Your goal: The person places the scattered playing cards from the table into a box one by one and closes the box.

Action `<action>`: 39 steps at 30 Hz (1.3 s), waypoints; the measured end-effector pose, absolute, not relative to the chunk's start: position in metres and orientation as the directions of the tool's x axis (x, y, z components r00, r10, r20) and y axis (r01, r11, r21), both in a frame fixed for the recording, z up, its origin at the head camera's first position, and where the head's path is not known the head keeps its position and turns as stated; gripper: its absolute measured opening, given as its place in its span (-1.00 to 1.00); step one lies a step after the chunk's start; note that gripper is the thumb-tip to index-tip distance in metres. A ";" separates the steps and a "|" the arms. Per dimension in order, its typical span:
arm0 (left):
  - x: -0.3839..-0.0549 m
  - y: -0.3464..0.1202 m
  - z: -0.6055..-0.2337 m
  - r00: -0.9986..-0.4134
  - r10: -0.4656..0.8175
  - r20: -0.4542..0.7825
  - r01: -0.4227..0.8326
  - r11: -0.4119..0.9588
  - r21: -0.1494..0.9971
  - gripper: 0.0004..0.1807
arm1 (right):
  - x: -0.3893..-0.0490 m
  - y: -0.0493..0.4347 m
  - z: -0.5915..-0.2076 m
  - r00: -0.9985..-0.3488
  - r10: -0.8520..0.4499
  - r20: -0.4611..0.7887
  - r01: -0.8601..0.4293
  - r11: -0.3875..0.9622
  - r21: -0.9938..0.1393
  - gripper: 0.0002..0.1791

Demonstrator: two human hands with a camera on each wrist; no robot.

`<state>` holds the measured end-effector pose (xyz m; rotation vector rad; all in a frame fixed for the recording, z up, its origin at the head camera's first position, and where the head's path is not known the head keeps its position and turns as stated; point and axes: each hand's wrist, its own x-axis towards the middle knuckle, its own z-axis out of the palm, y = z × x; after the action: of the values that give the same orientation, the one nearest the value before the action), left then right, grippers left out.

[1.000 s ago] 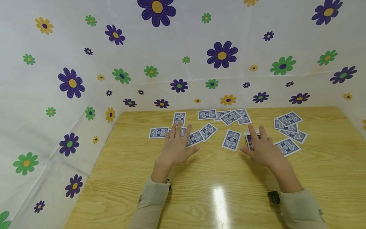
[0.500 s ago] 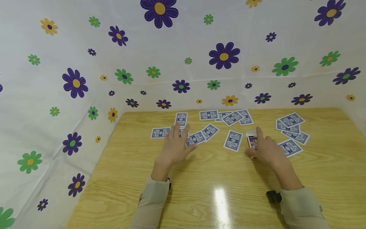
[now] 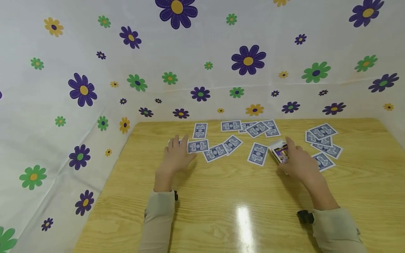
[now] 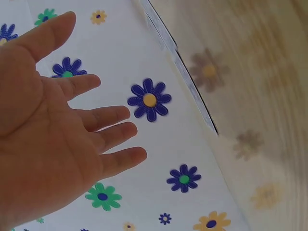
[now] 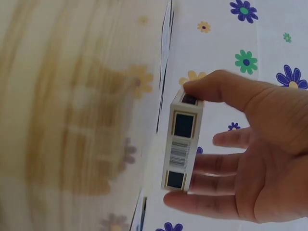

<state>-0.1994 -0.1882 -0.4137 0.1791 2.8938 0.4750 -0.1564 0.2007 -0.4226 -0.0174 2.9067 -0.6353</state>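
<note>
In the head view my right hand (image 3: 300, 162) grips a small card box (image 3: 280, 150) with a dark printed front and a white flap at its top end. The right wrist view shows the thumb at one end of the box (image 5: 180, 147) and fingers at the other, a barcode facing the camera. My left hand (image 3: 174, 156) hovers over the leftmost playing card, covering most of it. Its fingers are extended and it holds nothing, as the left wrist view of the hand (image 4: 62, 130) confirms. Beside it lies a blue-backed card (image 3: 198, 146).
More face-down cards lie across the wooden table (image 3: 221, 196): a single card (image 3: 258, 154) left of the box, an overlapping row (image 3: 257, 129) at the back, and a pile (image 3: 322, 132) to the right. A flowered white cloth (image 3: 202, 42) rises behind and at the left.
My left hand has shifted left, uncovering one card and covering the leftmost one. My right hand has closed round the card box, which is now turned at an angle.
</note>
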 end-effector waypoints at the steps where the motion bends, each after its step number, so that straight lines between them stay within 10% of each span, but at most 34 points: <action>1: -0.201 -0.193 -0.414 -0.973 0.137 -0.185 0.071 0.943 0.325 -0.11 | -0.156 0.200 -0.421 -0.987 -0.051 -0.153 0.019 0.906 -0.423 0.15; 25: -0.246 -0.227 -0.429 -0.950 -0.160 -0.267 -0.244 0.916 0.318 -0.28 | -0.133 0.198 -0.392 -0.988 -0.144 -0.051 -0.100 0.863 -0.495 0.09; 39: -0.261 -0.240 -0.432 -0.882 -0.258 -0.393 -0.449 0.710 0.542 0.14 | -0.131 0.201 -0.389 -0.985 -0.148 -0.084 -0.089 0.868 -0.488 0.08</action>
<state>-0.2608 -0.2397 -0.4317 -0.5576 2.6295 0.9439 -0.1308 0.2010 -0.3894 -0.1858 2.9218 -0.7541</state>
